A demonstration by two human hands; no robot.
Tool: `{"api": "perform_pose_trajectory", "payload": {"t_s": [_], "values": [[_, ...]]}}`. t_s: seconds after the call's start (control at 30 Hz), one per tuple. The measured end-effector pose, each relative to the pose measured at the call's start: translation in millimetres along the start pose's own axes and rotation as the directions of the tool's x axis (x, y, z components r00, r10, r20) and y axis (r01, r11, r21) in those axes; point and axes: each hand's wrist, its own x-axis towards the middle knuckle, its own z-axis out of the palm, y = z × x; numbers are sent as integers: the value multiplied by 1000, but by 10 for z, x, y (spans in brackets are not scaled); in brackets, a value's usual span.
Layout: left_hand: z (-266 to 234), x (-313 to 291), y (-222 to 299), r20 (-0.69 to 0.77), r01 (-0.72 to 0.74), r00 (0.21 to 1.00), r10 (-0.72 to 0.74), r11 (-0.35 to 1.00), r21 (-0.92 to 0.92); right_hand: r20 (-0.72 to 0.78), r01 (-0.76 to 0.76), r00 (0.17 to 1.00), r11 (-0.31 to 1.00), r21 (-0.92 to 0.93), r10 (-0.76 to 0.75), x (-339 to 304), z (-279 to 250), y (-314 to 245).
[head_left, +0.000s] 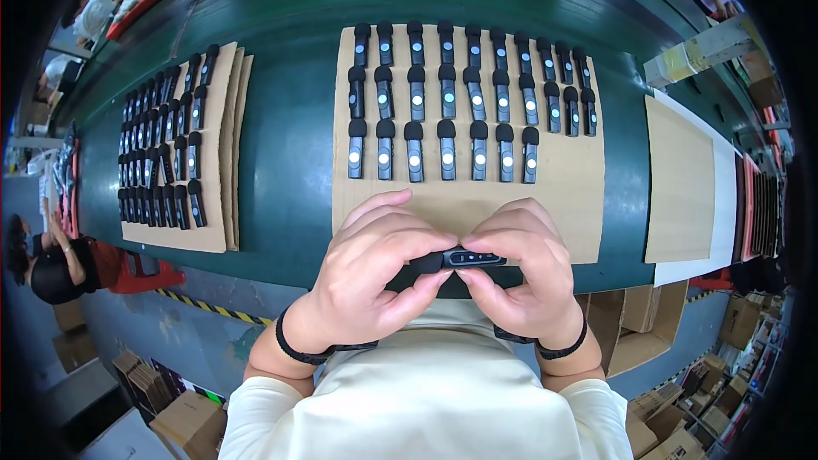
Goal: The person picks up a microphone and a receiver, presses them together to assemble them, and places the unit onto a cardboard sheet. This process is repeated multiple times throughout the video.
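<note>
Between my two hands is a small black clip-on wireless microphone (479, 259), held level near the table's front edge. Its foam-covered end points left, and a side with small marks or openings shows. My left hand (371, 264) pinches the foam end with thumb and forefinger. At the other end, the thumb and forefinger of my right hand (530, 262) are closed on the body. Just beyond my hands, similar black microphones (447, 149) with foam tops and pale round spots lie in three rows on a cardboard sheet (562, 196).
On the left of the green table (290, 119), more microphones (194, 153) lie in rows on stacked cardboard (223, 234). Cardboard and white sheets (682, 179) lie at the right. An open carton (648, 332) stands below the right edge. Another person (64, 264) is at the far left.
</note>
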Motion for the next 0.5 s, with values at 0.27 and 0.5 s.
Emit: {"api": "perform_pose_trajectory", "payload": {"t_s": [0.27, 0.5], "values": [[-16, 5, -3, 22, -15, 1000, 15, 1000, 11, 2, 11, 1000, 1000, -14, -11, -3, -3, 1], [4, 65, 36, 11, 50, 999, -50, 999, 7, 24, 59, 998, 998, 2, -59, 4, 6, 66]]}}
